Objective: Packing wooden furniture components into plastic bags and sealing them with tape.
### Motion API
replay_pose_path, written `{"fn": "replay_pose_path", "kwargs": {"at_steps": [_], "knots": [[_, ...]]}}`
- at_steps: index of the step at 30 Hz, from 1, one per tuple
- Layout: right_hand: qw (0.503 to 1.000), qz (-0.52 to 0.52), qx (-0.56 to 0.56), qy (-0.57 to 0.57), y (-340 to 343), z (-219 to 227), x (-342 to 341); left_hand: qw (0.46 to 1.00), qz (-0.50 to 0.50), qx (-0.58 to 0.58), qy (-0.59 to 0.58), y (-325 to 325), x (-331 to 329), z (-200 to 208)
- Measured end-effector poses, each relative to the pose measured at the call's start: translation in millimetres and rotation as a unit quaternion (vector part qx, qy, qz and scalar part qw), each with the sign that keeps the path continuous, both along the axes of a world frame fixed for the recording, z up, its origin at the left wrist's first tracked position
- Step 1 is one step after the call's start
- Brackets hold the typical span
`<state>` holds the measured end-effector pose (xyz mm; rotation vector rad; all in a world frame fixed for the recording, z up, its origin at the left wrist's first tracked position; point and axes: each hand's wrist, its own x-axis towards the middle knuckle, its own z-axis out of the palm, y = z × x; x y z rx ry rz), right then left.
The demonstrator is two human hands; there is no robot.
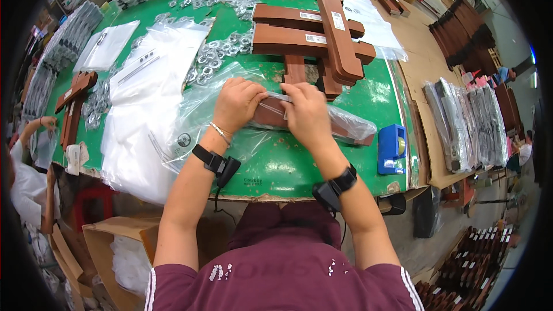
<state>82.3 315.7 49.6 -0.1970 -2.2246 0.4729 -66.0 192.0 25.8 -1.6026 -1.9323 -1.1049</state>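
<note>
A reddish-brown wooden part [351, 126] lies on the green table in front of me, inside a clear plastic bag [253, 147]. My left hand [237, 103] pinches the bag's film over the part's left end. With fingers bent, my right hand [308, 114] grips the folded edge of the same bag, close beside the left. The fingertips partly hide the middle of the part. Just beyond my hands stands a crossed stack of similar brown wooden parts [288, 40] with white labels.
A blue tape dispenser [393, 150] stands right of the bagged part. Flat plastic bags [150, 75] are piled left. Bagged metal rings [216, 55] lie farther back. Wrapped parts [469, 124] rest on cardboard at right. Another person [31, 178] is at the far left.
</note>
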Motion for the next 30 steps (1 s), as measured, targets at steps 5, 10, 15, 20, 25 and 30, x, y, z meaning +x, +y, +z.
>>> {"fn": "replay_pose_path", "kwargs": {"at_steps": [5, 10, 15, 20, 25, 30], "knots": [[0.998, -0.062, -0.018, 0.016, 15, -16, 26, 0.999, -0.004, 0.044, 0.023, 4, 2, 2], [0.997, -0.017, -0.054, 0.054, 21, -20, 25, 1.000, 0.007, 0.003, 0.010, 9, -1, 2], [0.998, 0.039, -0.012, 0.047, 25, -20, 31, 1.000, 0.015, -0.011, -0.003, 7, 2, 5], [0.989, 0.037, 0.146, -0.006, 23, -22, 38, 0.998, -0.030, 0.041, 0.028, 4, 2, 5], [0.986, 0.004, 0.154, -0.062, 14, -7, 25, 0.999, -0.031, 0.015, -0.005, 6, -7, -1], [0.980, -0.006, 0.181, -0.082, 17, -9, 24, 0.999, -0.035, 0.003, -0.001, 5, -3, 7]]}}
